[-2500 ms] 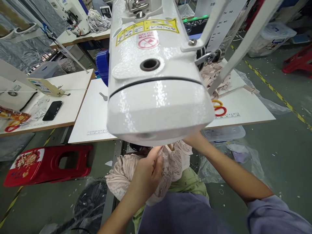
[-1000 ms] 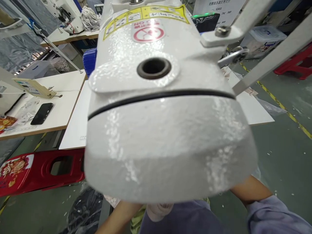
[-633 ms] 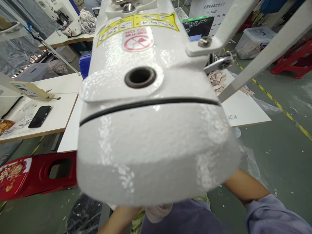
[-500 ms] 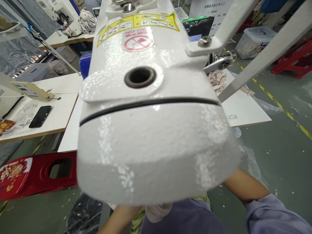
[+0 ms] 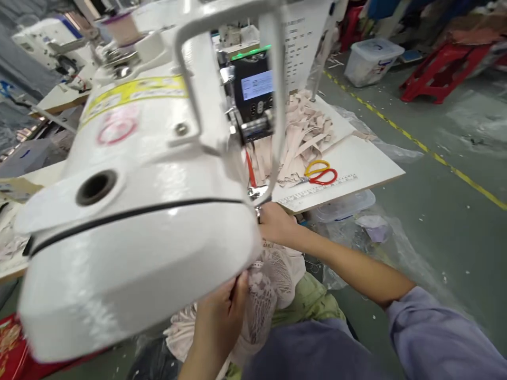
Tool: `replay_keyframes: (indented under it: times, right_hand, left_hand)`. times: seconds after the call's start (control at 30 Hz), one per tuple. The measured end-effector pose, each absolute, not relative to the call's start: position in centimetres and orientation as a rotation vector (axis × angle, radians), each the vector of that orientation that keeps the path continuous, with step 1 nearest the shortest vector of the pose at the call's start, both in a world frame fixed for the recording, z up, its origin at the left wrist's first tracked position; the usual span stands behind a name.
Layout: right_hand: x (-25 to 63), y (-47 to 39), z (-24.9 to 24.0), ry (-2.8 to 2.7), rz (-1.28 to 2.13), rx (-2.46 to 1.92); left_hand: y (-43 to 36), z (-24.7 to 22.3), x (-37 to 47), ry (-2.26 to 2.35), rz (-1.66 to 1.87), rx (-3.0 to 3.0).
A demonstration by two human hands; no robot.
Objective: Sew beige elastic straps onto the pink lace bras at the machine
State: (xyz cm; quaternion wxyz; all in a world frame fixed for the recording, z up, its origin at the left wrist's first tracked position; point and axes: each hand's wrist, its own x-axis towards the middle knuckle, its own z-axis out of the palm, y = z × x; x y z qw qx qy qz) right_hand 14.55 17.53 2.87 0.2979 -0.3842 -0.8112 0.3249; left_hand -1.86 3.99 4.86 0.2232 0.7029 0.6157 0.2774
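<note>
The white sewing machine (image 5: 138,264) fills the left and middle of the view, its rounded head nearest me. Below the head's right edge, my left hand (image 5: 219,311) is closed on a pale pink lace bra (image 5: 259,301), thumb against the fabric. The bra hangs over my lap, with lace cups and gathered edges showing. My right hand (image 5: 277,224) reaches in beside the head, close to the needle area and just above the bra. Its fingertips are hidden behind the machine, so what they grip does not show.
A heap of beige fabric strips (image 5: 304,126) lies on the white table (image 5: 368,158), with red and yellow-handled scissors (image 5: 322,174) in front. A lit control panel (image 5: 255,87) stands behind the machine. Plastic bags, a lidded bin (image 5: 370,60) and a red stool (image 5: 435,71) are on the floor.
My view has swung right and the machine sits further left in it. Both hands, previously hidden beneath the head, now show, along with the bra, scissors and strips.
</note>
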Motion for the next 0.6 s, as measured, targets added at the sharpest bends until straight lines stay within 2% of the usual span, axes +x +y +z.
replay_keyframes:
  times: [0.17,0.6]
  right_hand:
    - [14.2,17.5,2.1,-2.088,0.811,-0.998]
    - [14.2,17.1,2.0,-2.069,0.808,-0.996]
  left_hand:
    - [3.6,4.7,-2.3,1.727,0.832,2.192]
    - [3.0,4.2,-2.0,1.729,0.874,2.332]
